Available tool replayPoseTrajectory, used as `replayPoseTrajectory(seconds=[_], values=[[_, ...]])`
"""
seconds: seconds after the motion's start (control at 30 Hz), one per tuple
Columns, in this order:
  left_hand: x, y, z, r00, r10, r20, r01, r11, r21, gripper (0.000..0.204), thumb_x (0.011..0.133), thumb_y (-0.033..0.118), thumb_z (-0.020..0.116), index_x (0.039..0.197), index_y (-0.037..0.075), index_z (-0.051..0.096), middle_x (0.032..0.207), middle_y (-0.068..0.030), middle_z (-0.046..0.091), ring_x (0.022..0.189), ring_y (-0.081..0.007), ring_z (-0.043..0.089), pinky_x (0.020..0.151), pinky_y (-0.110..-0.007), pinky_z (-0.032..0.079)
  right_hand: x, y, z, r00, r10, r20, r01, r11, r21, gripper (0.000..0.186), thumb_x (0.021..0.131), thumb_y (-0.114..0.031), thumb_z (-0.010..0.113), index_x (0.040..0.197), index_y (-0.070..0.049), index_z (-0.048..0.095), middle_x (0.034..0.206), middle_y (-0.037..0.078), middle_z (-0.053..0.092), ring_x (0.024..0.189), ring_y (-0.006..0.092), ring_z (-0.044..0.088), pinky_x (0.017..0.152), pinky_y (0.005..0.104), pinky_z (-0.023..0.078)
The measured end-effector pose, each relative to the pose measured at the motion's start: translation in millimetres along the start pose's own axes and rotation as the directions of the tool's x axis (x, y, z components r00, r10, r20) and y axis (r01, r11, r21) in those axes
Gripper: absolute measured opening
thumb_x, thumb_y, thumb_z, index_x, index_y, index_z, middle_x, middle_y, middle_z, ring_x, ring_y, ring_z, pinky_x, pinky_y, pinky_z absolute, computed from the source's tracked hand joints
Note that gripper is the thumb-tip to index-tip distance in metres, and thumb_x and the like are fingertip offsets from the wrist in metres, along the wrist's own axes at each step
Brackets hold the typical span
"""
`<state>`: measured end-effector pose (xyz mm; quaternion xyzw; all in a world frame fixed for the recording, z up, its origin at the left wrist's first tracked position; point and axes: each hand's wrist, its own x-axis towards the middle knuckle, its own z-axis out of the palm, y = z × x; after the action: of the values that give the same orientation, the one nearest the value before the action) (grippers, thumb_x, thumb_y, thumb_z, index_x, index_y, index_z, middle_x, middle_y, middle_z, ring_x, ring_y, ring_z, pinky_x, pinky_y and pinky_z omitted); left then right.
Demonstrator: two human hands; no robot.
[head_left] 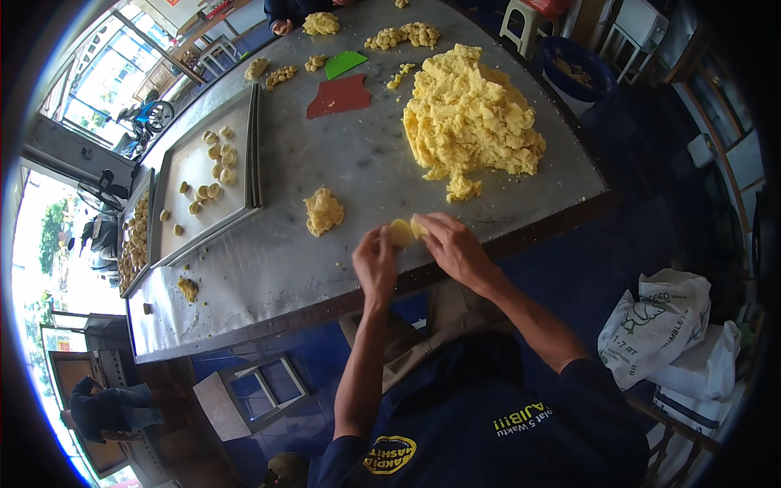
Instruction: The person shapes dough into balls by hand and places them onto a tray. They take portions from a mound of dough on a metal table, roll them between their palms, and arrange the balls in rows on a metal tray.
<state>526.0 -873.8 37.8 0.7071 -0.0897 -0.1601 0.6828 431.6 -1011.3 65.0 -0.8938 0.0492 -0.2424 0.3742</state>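
Note:
Over the near edge of the metal table (317, 268), both my hands are raised close together. Between them is a flat, pale yellow piece of dough (401, 233), pinched by the fingers of my left hand (376, 264). My right hand (460, 250) pinches a smaller yellow lump (419, 228) right beside it. A large crumbly yellow mound (472, 114) rises beyond my right hand, with a small clump (464, 189) at its near side. Ahead and left of my left hand lies a soft, pale dough lump (324, 211).
A tray (183, 154) with small round dough pieces stands at left; a fuller tray (137, 236) is beyond it. Red (338, 97) and green (345, 63) flat scrapers lie farther back. Another person's hand (281, 27) is at the far edge. White sacks (659, 325) stand at right.

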Motion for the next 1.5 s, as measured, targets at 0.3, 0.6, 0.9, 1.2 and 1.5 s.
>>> replayPoseTrajectory(seconds=[0.3,0.6,0.9,1.2,1.5], values=[[19,16,-1,0.931,0.212,0.298,-0.339,0.804,0.488,0.022,0.086,0.016,0.070,0.099,-0.001,0.067,0.083,-0.0203,0.071,0.079,-0.0377,0.072,0.065,-0.043,0.055,16,-10,-3,0.997,-0.074,-0.019,0.075,0.993,0.094,0.031,0.084,0.001,0.068,0.114,-0.001,0.071,0.110,0.017,0.069,0.102,0.0346,0.065,0.087,0.0383,0.054],[5,11,4,0.940,0.172,0.295,-0.319,0.750,0.579,0.029,0.079,0.018,0.077,0.097,0.004,0.060,0.084,-0.0223,0.068,0.087,-0.0440,0.066,0.070,-0.048,0.052,10,-21,11,1.000,0.024,0.001,-0.024,0.999,-0.040,0.022,0.082,-0.001,0.070,0.103,0.000,0.074,0.102,0.016,0.072,0.087,0.0344,0.070,0.078,0.0367,0.056],[12,8,-5,0.867,0.309,0.391,-0.452,0.819,0.353,0.025,0.077,0.012,0.077,0.097,0.003,0.064,0.085,-0.0157,0.068,0.079,-0.0347,0.068,0.071,-0.040,0.053,26,7,5,0.908,0.375,0.186,-0.418,0.841,0.344,0.050,0.072,-0.015,0.086,0.116,0.001,0.070,0.103,0.016,0.072,0.090,0.0287,0.072,0.081,0.0326,0.057],[10,15,2,0.840,0.380,0.387,-0.534,0.706,0.465,0.015,0.092,0.012,0.064,0.088,-0.002,0.063,0.090,-0.0178,0.067,0.081,-0.0364,0.065,0.071,-0.040,0.051,38,27,-20,0.987,-0.059,-0.152,0.034,0.987,-0.160,0.040,0.078,-0.006,0.077,0.116,0.000,0.069,0.114,0.016,0.067,0.095,0.0325,0.064,0.084,0.0395,0.053],[18,1,-25,0.977,0.097,0.191,-0.103,0.995,0.021,0.039,0.109,0.036,0.040,0.104,0.004,0.061,0.090,-0.0027,0.056,0.074,-0.0072,0.049,0.065,-0.023,0.040,8,61,-41,0.987,0.089,-0.132,-0.130,0.930,-0.343,0.032,0.087,-0.004,0.069,0.120,0.000,0.068,0.117,0.016,0.068,0.107,0.0341,0.064,0.090,0.0393,0.052]])
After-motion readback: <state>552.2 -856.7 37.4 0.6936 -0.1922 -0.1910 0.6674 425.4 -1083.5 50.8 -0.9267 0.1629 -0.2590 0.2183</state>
